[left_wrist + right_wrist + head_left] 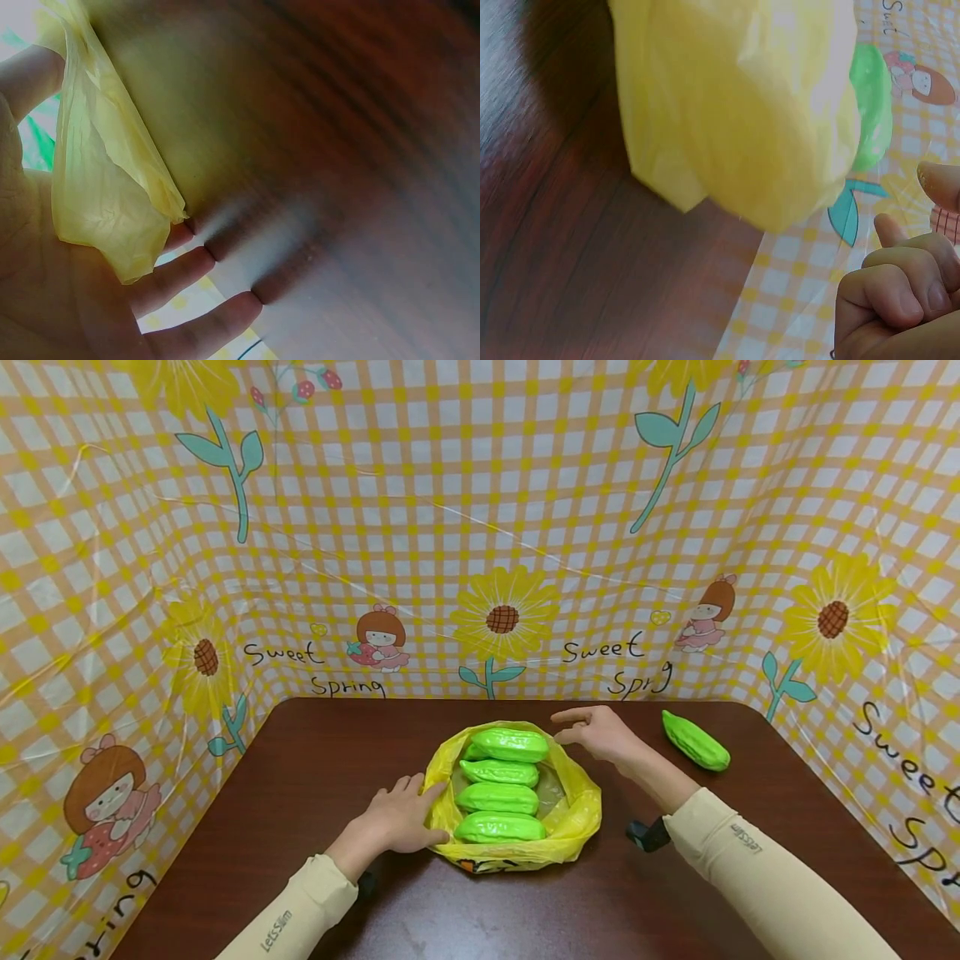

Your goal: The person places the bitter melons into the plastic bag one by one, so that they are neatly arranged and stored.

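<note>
A yellow plastic bag [585, 806] sits on the table with its mouth spread wide. Several glossy, bright green bitter melons [501, 828] lie inside it in a stacked row. My left hand [397, 818] is at the bag's left side, fingers spread and fairly straight. In the left wrist view, a fold of the bag [112, 180] lies against the palm and the fingertips touch the table. My right hand [600, 733] hovers by the bag's far right rim, holding nothing. Its index finger and thumb are apart; the other fingers are bent, as the right wrist view shows.
Another green bitter melon [696, 742] lies alone at the back right of the dark brown table [300, 777]. A checked cloth [420, 527] with sunflowers walls the back and both sides.
</note>
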Motion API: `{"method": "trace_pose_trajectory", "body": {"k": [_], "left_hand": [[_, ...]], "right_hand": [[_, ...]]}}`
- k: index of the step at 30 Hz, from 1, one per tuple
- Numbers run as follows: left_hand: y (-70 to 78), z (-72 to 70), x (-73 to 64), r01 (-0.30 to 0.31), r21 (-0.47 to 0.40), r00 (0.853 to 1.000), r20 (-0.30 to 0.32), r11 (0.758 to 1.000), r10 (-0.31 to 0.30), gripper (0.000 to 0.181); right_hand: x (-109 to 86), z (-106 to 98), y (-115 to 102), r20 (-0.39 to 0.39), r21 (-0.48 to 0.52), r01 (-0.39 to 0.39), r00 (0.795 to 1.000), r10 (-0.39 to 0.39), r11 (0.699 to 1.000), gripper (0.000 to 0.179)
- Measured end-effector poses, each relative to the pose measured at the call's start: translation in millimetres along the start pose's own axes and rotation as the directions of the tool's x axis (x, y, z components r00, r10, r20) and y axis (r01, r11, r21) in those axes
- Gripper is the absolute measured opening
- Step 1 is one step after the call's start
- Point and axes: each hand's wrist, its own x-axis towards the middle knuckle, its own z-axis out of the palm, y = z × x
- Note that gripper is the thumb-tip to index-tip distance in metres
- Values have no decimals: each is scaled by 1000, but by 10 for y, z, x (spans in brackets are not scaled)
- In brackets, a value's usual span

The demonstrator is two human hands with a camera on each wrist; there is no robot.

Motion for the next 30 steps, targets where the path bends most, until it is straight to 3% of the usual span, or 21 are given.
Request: {"method": "trace_pose_trajectory", "body": {"k": [30], "left_hand": [[-3, 19, -6, -4, -1, 1000, -13, 1000, 4, 81]], "right_hand": [[-355, -781, 428, -189, 102, -64, 979, 83, 993, 64]]}}
